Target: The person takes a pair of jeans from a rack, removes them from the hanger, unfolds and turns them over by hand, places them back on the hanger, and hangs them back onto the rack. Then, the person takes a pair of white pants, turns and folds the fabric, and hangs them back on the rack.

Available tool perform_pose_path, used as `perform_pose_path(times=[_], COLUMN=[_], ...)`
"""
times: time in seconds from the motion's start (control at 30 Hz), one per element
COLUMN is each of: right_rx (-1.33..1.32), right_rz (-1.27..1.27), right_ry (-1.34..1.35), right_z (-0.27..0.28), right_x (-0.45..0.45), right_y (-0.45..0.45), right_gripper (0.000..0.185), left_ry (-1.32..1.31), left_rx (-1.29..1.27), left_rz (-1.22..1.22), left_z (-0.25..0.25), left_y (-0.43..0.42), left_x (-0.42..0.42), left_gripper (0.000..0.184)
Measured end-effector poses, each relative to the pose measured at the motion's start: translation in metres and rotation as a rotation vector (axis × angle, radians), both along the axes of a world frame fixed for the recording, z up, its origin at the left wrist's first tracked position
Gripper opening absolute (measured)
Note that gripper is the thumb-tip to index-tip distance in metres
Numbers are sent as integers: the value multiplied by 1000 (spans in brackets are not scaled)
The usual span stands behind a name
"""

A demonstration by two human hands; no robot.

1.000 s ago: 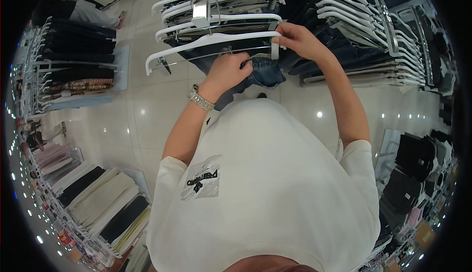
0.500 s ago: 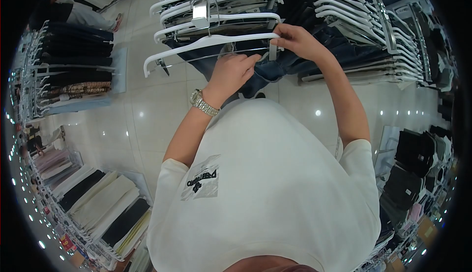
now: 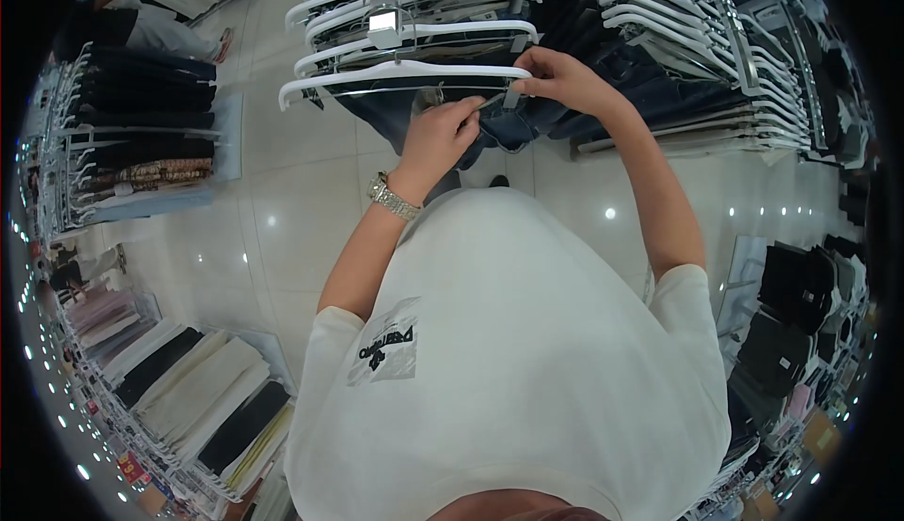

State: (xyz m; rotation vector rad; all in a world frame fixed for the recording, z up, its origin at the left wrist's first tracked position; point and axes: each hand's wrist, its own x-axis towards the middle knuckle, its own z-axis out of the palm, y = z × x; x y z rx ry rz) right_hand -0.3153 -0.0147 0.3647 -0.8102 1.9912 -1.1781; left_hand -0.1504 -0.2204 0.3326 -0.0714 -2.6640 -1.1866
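Note:
A white clip hanger hangs at the front of the rail, nearest my body. Dark blue jeans are under it. My left hand, with a metal watch at the wrist, is closed with its fingertips at the jeans' waistband. My right hand is closed at the hanger's right end, thumb and fingers pinching around the metal clip. My fingers hide part of the clip and the waistband edge.
More white hangers with trousers crowd the rail behind. Another rail of hangers stands at the right. Folded dark trousers and pale garments line the left. A person is at the upper left.
The hanger's left end has swung up and away from me, so the hanger now lies more level, closer to those behind. My left hand has drawn back slightly to the left.

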Motion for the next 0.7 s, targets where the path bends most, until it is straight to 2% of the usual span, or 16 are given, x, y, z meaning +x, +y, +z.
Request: perform_pose_path(times=[0.1,0.13,0.2,0.3,0.4,0.6,0.7], right_rx=[-286,-231,-266,-132,-137,-65,8], right_rz=[-116,-124,-140,-349,-360,-294,-311], right_ry=[-281,-312,-370,-379,-299,-219,-173], right_z=[-13,-13,-38,-60,-66,-38,-28], right_x=[24,34,54,73,80,93,98], right_y=[0,1,-1,-1,3,5,1], right_gripper=[42,49,42,32,24,22,22], left_ry=[-19,-31,-54,-25,36,-196,-148], left_rx=[50,60,82,112,93,-176,-233], left_rz=[-16,-21,-32,-18,-55,-189,-203], left_z=[-1,1,7,1,-10,-26,-36], left_y=[-3,-2,0,-2,-8,-32,-37], left_x=[2,3,3,6,7,26,33], left_gripper=[25,26,26,26,29,43,47])
